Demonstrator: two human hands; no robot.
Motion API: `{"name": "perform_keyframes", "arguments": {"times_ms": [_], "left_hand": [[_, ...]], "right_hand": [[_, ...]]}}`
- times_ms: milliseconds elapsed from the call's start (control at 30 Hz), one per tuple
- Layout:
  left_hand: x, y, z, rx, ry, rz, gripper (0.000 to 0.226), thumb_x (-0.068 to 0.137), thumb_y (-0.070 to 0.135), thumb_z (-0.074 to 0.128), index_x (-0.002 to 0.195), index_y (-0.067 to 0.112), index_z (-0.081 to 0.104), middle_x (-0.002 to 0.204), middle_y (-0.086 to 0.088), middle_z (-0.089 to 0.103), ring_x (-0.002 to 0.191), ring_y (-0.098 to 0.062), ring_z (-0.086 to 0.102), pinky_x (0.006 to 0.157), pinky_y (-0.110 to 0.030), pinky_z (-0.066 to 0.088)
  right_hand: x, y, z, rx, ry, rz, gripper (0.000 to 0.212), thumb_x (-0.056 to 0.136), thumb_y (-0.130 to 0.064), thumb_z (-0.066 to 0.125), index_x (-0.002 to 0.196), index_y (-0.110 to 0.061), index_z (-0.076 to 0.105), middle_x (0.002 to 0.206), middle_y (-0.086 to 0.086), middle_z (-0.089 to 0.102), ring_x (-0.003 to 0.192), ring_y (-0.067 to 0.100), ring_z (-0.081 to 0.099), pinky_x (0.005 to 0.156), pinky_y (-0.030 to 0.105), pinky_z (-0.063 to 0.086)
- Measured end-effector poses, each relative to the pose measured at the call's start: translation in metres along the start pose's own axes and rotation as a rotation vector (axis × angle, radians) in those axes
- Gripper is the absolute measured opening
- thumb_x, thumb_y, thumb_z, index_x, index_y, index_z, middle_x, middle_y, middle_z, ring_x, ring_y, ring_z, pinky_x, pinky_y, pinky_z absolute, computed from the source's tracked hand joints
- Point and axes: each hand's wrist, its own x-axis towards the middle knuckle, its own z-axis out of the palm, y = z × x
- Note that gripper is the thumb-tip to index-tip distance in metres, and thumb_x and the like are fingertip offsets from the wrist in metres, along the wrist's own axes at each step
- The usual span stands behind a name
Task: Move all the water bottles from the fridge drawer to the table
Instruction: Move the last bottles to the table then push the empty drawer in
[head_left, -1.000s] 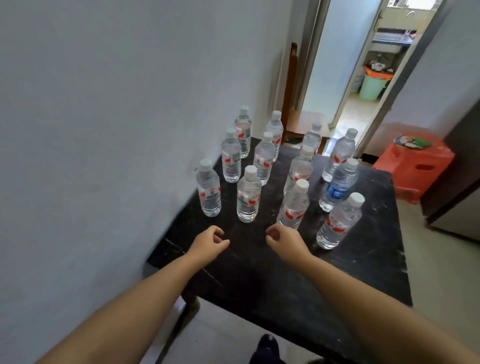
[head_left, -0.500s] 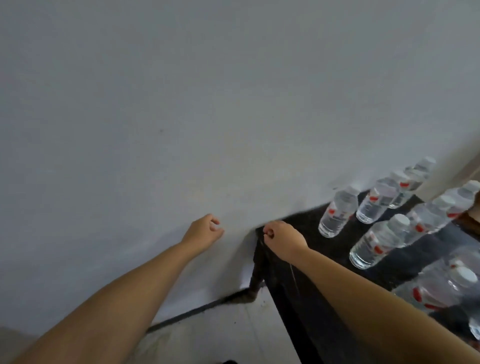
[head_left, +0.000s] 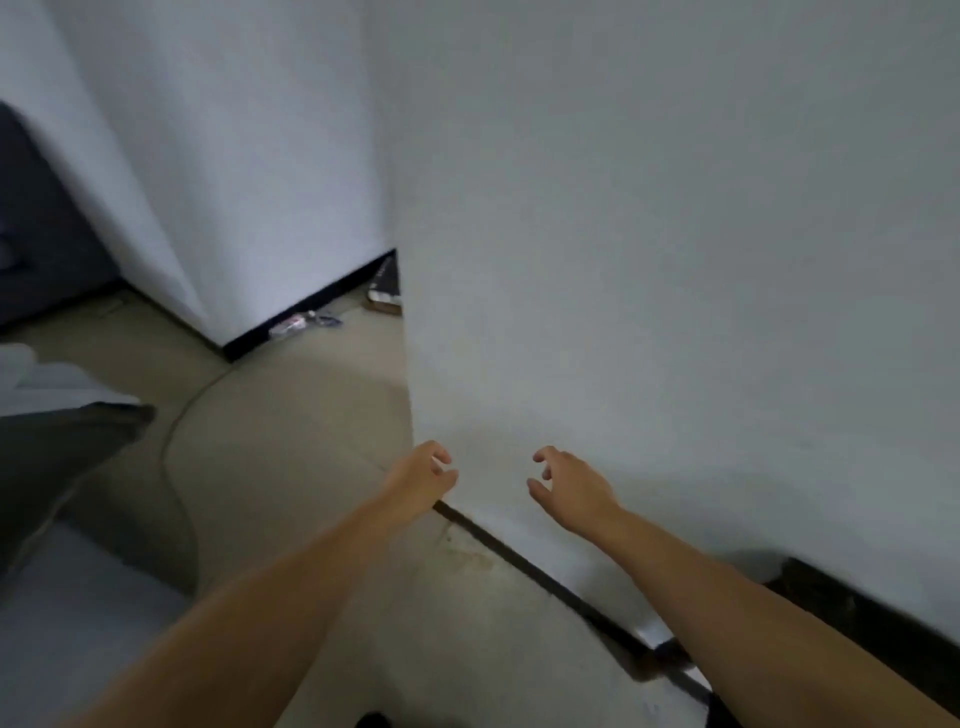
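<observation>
No water bottle is in the head view now. Only a dark corner of the black table shows at the lower right, partly behind my right forearm. My left hand and my right hand both reach forward in front of a white wall corner, fingers loosely curled and holding nothing. The fridge drawer is out of sight.
A white wall with a black skirting strip fills the right. Beige floor runs left past the wall corner. Small litter and a box-like item lie by a second wall. Dark shapes sit at far left.
The view has swung left, away from the table and its bottles, toward the wall corner and floor. Both hands stayed out in front, empty, and their fingers have loosened.
</observation>
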Motion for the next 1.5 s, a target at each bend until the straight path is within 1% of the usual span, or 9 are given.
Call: {"name": "perform_keyframes", "arguments": {"times_ms": [67, 133, 233, 333, 600, 733, 967, 1233, 1500], "left_hand": [[-0.02, -0.029, -0.038, -0.051, 0.122, -0.043, 0.019, 0.083, 0.005, 0.061, 0.073, 0.017, 0.049, 0.066, 0.004, 0.048, 0.074, -0.017, 0.05, 0.06, -0.027, 0.041], [-0.045, -0.057, -0.075, -0.108, 0.23, -0.117, 0.008, 0.086, 0.007, 0.058, 0.087, 0.014, 0.056, 0.076, 0.002, 0.052, 0.078, -0.016, 0.051, 0.061, -0.022, 0.038], [-0.085, -0.103, -0.123, -0.088, 0.341, -0.227, 0.02, 0.089, 0.015, 0.056, 0.108, 0.01, 0.061, 0.092, -0.001, 0.057, 0.086, -0.015, 0.053, 0.076, -0.023, 0.043], [-0.139, -0.161, -0.168, -0.104, 0.436, -0.331, 0.023, 0.087, 0.017, 0.059, 0.108, 0.008, 0.063, 0.094, -0.009, 0.064, 0.084, -0.019, 0.057, 0.073, -0.022, 0.043], [-0.287, -0.284, -0.266, -0.177, 0.732, -0.572, 0.018, 0.089, 0.022, 0.063, 0.104, 0.014, 0.06, 0.087, -0.002, 0.06, 0.08, -0.016, 0.056, 0.07, -0.026, 0.045], [-0.352, -0.323, -0.273, -0.218, 0.848, -0.7, 0.017, 0.088, 0.019, 0.062, 0.103, 0.011, 0.061, 0.086, -0.004, 0.06, 0.083, -0.02, 0.057, 0.076, -0.033, 0.048], [-0.467, -0.371, -0.256, -0.341, 1.085, -0.995, 0.028, 0.088, 0.019, 0.062, 0.111, 0.004, 0.062, 0.11, -0.014, 0.066, 0.102, -0.028, 0.062, 0.083, -0.029, 0.047], [-0.561, -0.388, -0.261, -0.413, 1.361, -1.27, 0.029, 0.088, 0.026, 0.06, 0.112, 0.009, 0.06, 0.108, -0.009, 0.065, 0.095, -0.021, 0.06, 0.081, -0.027, 0.046], [-0.609, -0.367, -0.215, -0.569, 1.591, -1.482, 0.027, 0.089, 0.028, 0.06, 0.113, 0.014, 0.057, 0.107, -0.004, 0.063, 0.098, -0.018, 0.06, 0.085, -0.031, 0.049]], "right_hand": [[0.013, -0.054, 0.012, -0.029, -0.034, -0.13, 0.044, 0.096, -0.039, 0.047, 0.135, -0.019, 0.043, 0.126, 0.004, 0.056, 0.108, 0.021, 0.058, 0.086, 0.035, 0.049], [0.022, -0.11, 0.026, -0.057, -0.07, -0.252, 0.044, 0.096, -0.037, 0.047, 0.135, -0.018, 0.044, 0.127, 0.005, 0.055, 0.11, 0.023, 0.057, 0.088, 0.036, 0.048], [0.03, -0.189, 0.048, -0.093, -0.107, -0.394, 0.045, 0.095, -0.033, 0.048, 0.136, -0.016, 0.045, 0.128, 0.009, 0.056, 0.113, 0.026, 0.056, 0.09, 0.036, 0.046], [0.021, -0.272, 0.082, -0.094, -0.167, -0.513, 0.043, 0.094, -0.031, 0.05, 0.134, -0.015, 0.047, 0.123, 0.01, 0.06, 0.11, 0.028, 0.057, 0.088, 0.034, 0.046], [-0.046, -0.465, 0.176, -0.116, -0.327, -0.904, 0.039, 0.096, -0.031, 0.052, 0.131, -0.013, 0.049, 0.123, 0.01, 0.056, 0.109, 0.026, 0.057, 0.09, 0.036, 0.047], [-0.087, -0.533, 0.212, -0.186, -0.412, -1.092, 0.037, 0.096, -0.032, 0.051, 0.131, -0.019, 0.049, 0.12, 0.004, 0.056, 0.107, 0.022, 0.058, 0.087, 0.037, 0.051], [-0.161, -0.635, 0.279, -0.397, -0.603, -1.437, 0.037, 0.097, -0.025, 0.045, 0.132, -0.012, 0.048, 0.127, 0.011, 0.056, 0.115, 0.028, 0.055, 0.089, 0.031, 0.043], [-0.255, -0.746, 0.342, -0.461, -0.761, -1.866, 0.04, 0.096, -0.028, 0.047, 0.134, -0.016, 0.046, 0.122, 0.008, 0.06, 0.108, 0.027, 0.058, 0.09, 0.034, 0.048], [-0.359, -0.769, 0.392, -0.586, -0.921, -2.187, 0.037, 0.095, -0.027, 0.048, 0.13, -0.018, 0.048, 0.12, 0.006, 0.058, 0.107, 0.024, 0.057, 0.088, 0.037, 0.049]]}}
